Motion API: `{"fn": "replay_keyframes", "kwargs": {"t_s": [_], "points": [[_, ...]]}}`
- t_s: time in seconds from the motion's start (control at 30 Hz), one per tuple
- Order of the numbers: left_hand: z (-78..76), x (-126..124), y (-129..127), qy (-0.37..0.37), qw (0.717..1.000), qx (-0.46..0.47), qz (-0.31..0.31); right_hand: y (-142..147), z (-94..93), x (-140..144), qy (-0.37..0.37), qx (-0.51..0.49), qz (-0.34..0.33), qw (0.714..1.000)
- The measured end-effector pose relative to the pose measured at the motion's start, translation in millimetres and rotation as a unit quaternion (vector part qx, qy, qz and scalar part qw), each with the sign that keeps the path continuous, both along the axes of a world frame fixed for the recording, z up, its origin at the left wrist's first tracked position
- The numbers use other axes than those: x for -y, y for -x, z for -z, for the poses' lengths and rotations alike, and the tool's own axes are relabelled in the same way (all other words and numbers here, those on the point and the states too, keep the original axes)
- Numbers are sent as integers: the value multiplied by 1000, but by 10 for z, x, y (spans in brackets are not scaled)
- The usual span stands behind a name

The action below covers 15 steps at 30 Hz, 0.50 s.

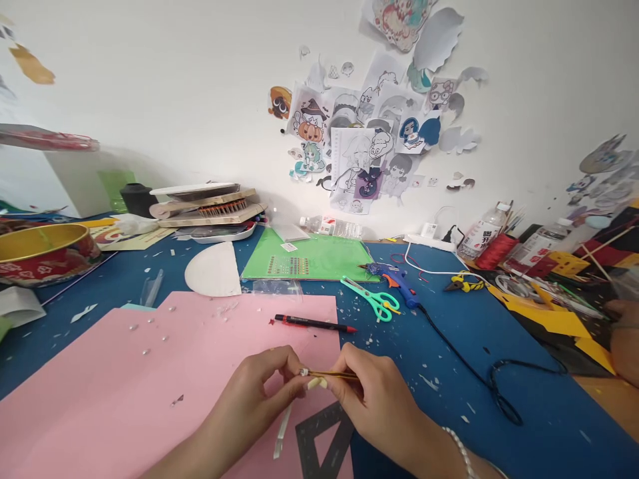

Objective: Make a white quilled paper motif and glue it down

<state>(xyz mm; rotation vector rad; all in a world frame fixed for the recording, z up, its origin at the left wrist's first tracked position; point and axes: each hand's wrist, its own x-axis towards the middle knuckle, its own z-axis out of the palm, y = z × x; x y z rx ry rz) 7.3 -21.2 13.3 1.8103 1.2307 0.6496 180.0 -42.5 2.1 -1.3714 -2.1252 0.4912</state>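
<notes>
Low at the near edge of the pink sheet (150, 372), the left hand (259, 392) and the right hand (372, 399) met over a thin yellow pencil (329, 374). The right hand's fingers were pinched shut on the pencil's shaft, while the left hand's fingertips were closed on a narrow white paper strip (284, 426) at the pencil's end. The strip hung down from there toward a dark set square (324, 442), which lay on the pink sheet just below the hands and was cut off by the picture's lower edge.

Open pink paper stretched to the left of the hands, with only small scraps on it. Beyond the hands a red and black pen (314, 323) lay near the sheet's far edge. To the right of the sheet, the blue table mat (449, 346) was fairly bare apart from paper bits and a black cord (479, 379). Farther back lay green scissors (372, 298) beside a blue glue gun (394, 276), near a green board (319, 258).

At the right edge, another person's hand (626, 339) was only partly in view. How the strip sat against the pencil was hidden by the fingers.
</notes>
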Motion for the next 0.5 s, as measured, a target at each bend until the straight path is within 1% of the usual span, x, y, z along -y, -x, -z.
{"fn": "replay_keyframes", "kwargs": {"t_s": [0.1, 0.23, 0.33, 0.4, 0.43, 0.5], "points": [[-9, 8, -5, 10, 1000, 15, 0, 9, 16, 15, -33, -3, 7, 999], [-7, 12, -5, 19, 999, 35, 1, 27, 59, 32, -125, 9, 21, 992], [-14, 13, 2, 16, 999, 38, 10, 28, 91, 35, -154, 12, 14, 988], [-25, 16, 9, 7, 999, 37, 16, 20, 85, 28, -133, 0, 5, 991], [-30, 19, 13, -1, 999, 35, 19, 14, 68, 22, -109, -11, 1, 994], [-33, 26, 21, -25, 999, 29, 23, -2, 4, 7, -37, -46, -4, 998]]}}
